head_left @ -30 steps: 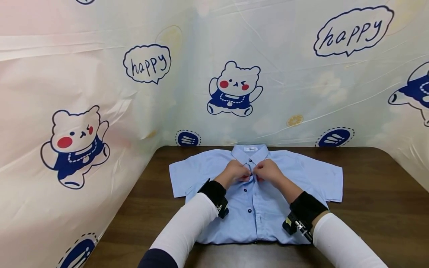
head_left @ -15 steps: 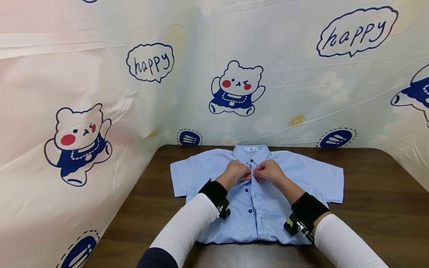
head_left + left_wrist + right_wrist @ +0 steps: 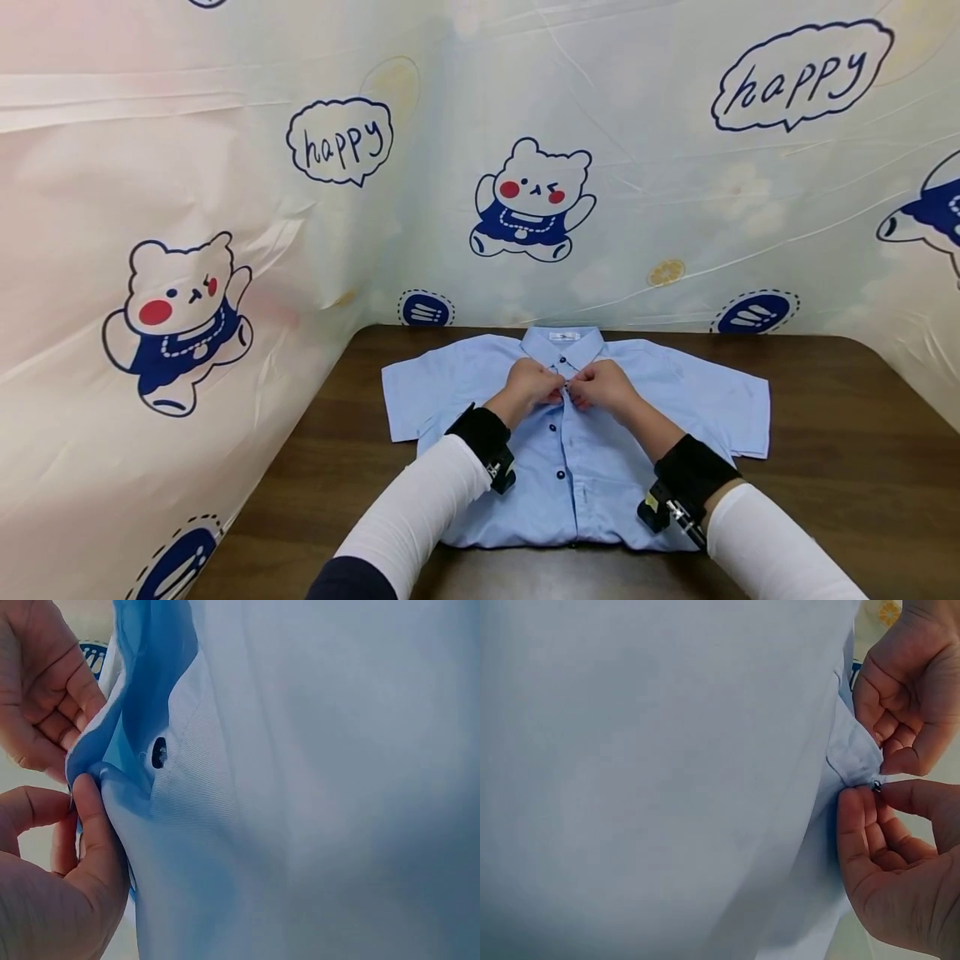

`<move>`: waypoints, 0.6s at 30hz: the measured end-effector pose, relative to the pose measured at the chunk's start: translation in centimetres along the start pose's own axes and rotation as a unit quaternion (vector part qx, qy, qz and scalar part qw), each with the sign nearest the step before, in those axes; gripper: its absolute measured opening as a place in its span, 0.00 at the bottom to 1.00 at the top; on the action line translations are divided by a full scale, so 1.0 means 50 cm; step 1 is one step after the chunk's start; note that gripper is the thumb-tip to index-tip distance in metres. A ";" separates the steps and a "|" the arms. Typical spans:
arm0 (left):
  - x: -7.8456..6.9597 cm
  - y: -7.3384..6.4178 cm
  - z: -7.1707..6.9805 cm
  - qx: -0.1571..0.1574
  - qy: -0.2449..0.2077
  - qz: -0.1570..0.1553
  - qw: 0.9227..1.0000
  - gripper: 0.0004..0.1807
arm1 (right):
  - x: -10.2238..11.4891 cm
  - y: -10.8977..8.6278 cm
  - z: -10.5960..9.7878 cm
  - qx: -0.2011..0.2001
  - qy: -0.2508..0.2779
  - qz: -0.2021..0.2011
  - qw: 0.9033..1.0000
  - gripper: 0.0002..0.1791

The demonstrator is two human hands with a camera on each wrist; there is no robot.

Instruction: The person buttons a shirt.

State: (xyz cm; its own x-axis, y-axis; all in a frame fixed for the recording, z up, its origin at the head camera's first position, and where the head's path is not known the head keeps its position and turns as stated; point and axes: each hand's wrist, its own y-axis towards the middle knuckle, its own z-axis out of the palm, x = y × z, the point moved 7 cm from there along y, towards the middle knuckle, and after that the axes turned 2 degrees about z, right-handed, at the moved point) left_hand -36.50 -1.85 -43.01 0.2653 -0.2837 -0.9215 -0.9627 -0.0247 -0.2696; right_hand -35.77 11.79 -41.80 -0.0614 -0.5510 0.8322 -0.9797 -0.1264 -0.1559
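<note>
A light blue short-sleeved shirt point(image 3: 487, 467) lies face up, collar away from me, with dark buttons down its front. Both hands meet at the front placket just below the collar. My left hand point(image 3: 534, 383), lower in the left wrist view, pinches the placket edge between thumb and finger. In the right wrist view, my right hand point(image 3: 900, 877) pinches a small dark button point(image 3: 876, 785) at the cloth's edge, fingertips close to the left hand's. Another button point(image 3: 159, 752) shows on the cloth in the left wrist view. Whether the pinched button is through its hole is hidden.
The brown wooden table point(image 3: 840, 417) extends on both sides of the shirt. Behind it hangs a pale printed curtain point(image 3: 645, 208) with cartoon bears, which also runs along the left side. Each wrist wears a black strap point(image 3: 480, 433) with a small camera.
The hands stay at the same spot on the placket, with only slight finger movement. The whole head view has shifted slightly.
</note>
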 end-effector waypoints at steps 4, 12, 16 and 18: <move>0.000 0.002 0.002 0.003 0.015 0.001 1.000 0.05 | -0.002 0.003 -0.001 0.001 0.014 0.000 1.000 0.09; -0.011 -0.007 0.004 0.015 0.027 0.027 0.999 0.05 | -0.010 0.005 0.003 0.013 0.027 0.029 0.999 0.11; -0.010 -0.004 0.004 0.019 0.047 0.041 0.998 0.03 | -0.016 0.005 0.006 0.024 0.046 0.050 0.997 0.11; -0.008 -0.001 0.003 0.017 0.055 0.046 0.997 0.02 | -0.019 0.004 0.008 0.031 0.053 0.058 0.996 0.12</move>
State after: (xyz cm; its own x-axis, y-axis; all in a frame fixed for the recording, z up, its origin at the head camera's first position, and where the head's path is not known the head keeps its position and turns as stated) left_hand -36.56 -1.58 -42.66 0.1658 -0.3867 -0.9072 -0.9798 0.0394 -0.1959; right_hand -35.86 11.97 -42.83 -0.1961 -0.4755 0.8576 -0.9515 -0.1191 -0.2837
